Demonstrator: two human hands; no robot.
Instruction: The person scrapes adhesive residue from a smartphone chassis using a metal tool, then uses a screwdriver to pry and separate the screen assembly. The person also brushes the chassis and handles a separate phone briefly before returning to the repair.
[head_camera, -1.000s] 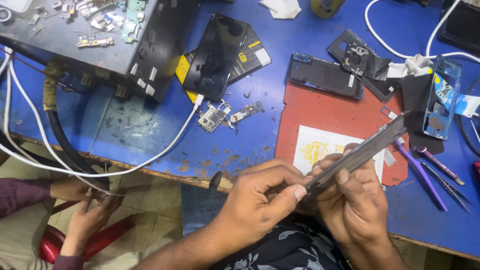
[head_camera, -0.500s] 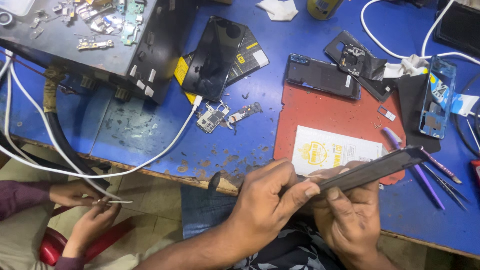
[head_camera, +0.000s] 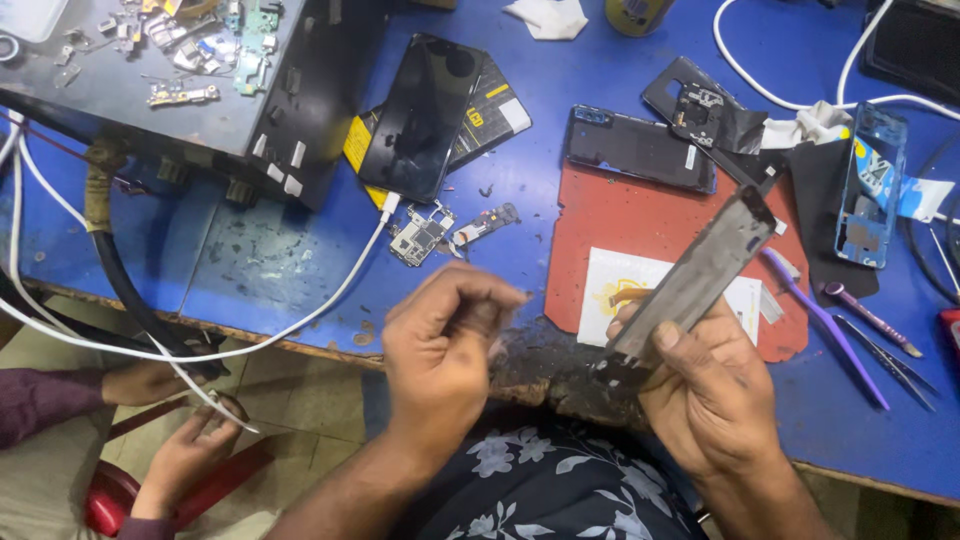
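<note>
My right hand (head_camera: 705, 395) grips the lower end of a long grey phone panel (head_camera: 700, 268), which tilts up to the right over the red mat (head_camera: 640, 215). To its left, my left hand (head_camera: 445, 350) hovers above the worn front edge of the blue table (head_camera: 270, 265), apart from the panel. Its fingers are pinched together, and I see nothing between them.
A black phone (head_camera: 420, 115) on a white cable (head_camera: 300, 320) lies by a grey metal box (head_camera: 150, 95). Small circuit boards (head_camera: 425, 235), a dark phone back (head_camera: 640, 150), purple tools (head_camera: 825, 325) and tweezers (head_camera: 885, 350) lie around. Another person's hands (head_camera: 185, 430) work at lower left.
My left hand has let go of the panel and drawn away to the left with its fingers closed. The right hand has tilted the panel more steeply upward.
</note>
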